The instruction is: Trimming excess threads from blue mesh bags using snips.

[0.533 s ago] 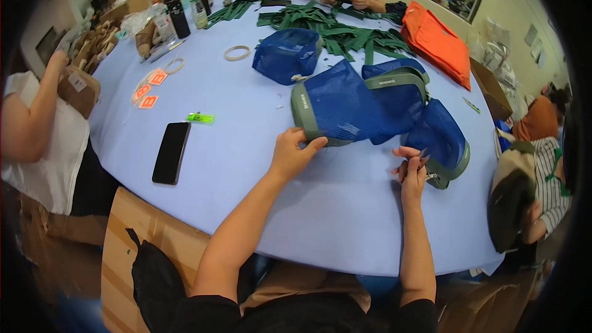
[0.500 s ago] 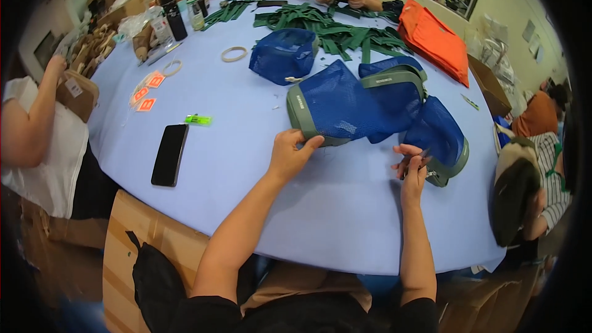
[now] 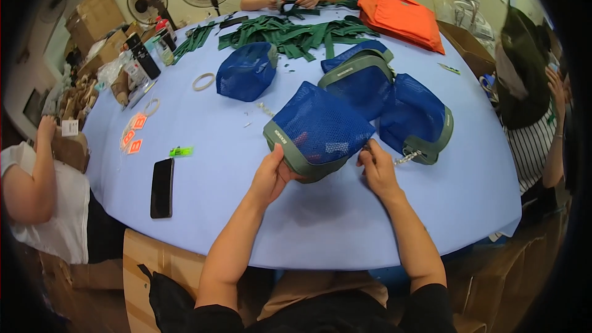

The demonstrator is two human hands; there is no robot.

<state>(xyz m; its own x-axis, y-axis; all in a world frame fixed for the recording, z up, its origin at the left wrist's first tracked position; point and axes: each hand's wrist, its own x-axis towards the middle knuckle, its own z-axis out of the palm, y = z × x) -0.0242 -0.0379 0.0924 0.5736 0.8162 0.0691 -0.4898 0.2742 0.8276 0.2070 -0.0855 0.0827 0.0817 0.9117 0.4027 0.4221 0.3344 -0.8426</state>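
Note:
My left hand (image 3: 271, 176) is closed on the grey-green trim of a blue mesh pouch (image 3: 324, 123), lifted above the table, thumb on top. At the pouch's right corner is my right hand (image 3: 378, 169), its fingers curled; a small dark bit shows at the fingertips, but what they hold is hidden. Just beyond the right hand lies another blue mesh pouch (image 3: 413, 111) with the same trim and a pale cord with a metal-looking end (image 3: 407, 158). Behind the held pouch rests one more pouch (image 3: 357, 89), and farther left a rounded blue mesh pouch (image 3: 246, 74).
A black phone (image 3: 161, 188), a bright green small packet (image 3: 181, 152), orange-and-white tags (image 3: 134, 135) and a tape roll (image 3: 203, 81) lie left. Green fabric strips (image 3: 290, 34) and an orange folded bag (image 3: 401, 18) are at the back. People sit left, opposite and right.
My left hand has raised the pouch off the table and tilted it nearer me. My right hand has moved left from the right-hand pouch to the held pouch's corner. The view has shifted.

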